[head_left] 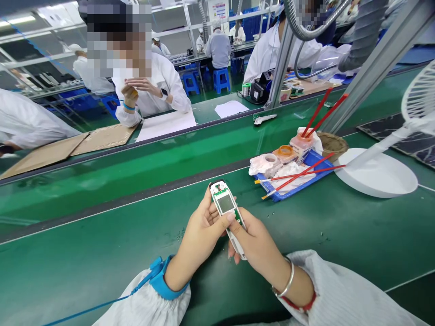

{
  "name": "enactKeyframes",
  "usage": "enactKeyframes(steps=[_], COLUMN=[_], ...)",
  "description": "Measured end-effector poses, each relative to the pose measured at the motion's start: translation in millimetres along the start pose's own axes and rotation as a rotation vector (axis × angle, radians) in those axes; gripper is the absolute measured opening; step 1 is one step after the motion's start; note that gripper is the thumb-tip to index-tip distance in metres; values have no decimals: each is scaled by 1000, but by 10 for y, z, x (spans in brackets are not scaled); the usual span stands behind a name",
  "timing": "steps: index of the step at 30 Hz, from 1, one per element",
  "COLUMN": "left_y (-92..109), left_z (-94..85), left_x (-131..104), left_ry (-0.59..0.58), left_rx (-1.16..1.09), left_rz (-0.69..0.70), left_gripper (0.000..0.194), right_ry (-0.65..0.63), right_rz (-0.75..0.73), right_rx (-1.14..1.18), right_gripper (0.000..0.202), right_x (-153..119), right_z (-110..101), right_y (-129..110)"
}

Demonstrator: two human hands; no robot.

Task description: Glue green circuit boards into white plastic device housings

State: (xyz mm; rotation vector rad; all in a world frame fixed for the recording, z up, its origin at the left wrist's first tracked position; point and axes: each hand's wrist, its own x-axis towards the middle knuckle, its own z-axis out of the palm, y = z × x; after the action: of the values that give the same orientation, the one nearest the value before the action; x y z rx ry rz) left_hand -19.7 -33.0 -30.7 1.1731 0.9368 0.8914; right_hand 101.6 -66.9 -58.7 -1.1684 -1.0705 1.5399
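Held between both hands above the green bench is a white handheld device (225,203), its grey screen and green circuit board exposed. It slants, with its dark-tipped end pointing away from me. My left hand (200,226) is closed round the device's left side, thumb pressed on the front below the screen. From the right, my right hand (256,235) grips the lower part, its thumb on the front beside the left one. The fingers behind the device are partly hidden. A blue wrist strap (166,278) with a cord is on my left wrist.
To the right, a blue tray (288,192) carries brushes, bottles and white cloth, near a white fan (377,172). A recessed green conveyor belt (142,163) runs beyond the bench edge. A white-handled tool (265,119) lies across it. Co-workers in white sit opposite.
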Motion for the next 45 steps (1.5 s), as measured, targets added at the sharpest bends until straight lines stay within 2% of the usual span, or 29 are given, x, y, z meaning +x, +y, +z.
enactKeyframes(steps=[7,12,16,22,32,45], left_y=[-5,57,83,113,153,156], left_z=[34,41,56,80,127,121], left_x=[-9,-30,-45,-104,-170,-153], left_ry=[-18,-63,-53,-93,-134,-142], left_rx=[8,-26,-42,-35,-108,-110], left_rz=[-9,-46,-56,-107,-130,-135], left_gripper=[42,49,55,40,35,30], right_ry=[29,42,38,-39,-76,-69], right_rz=[-13,-21,18,150,256,264], right_rx=[-48,-44,-8,96,284,312], right_gripper=[34,33,33,34,33,33], right_x=[-43,-85,-109,-225,-383,-381], right_z=[39,65,79,63,35,39], right_y=[33,12,-37,-141,-193,-181])
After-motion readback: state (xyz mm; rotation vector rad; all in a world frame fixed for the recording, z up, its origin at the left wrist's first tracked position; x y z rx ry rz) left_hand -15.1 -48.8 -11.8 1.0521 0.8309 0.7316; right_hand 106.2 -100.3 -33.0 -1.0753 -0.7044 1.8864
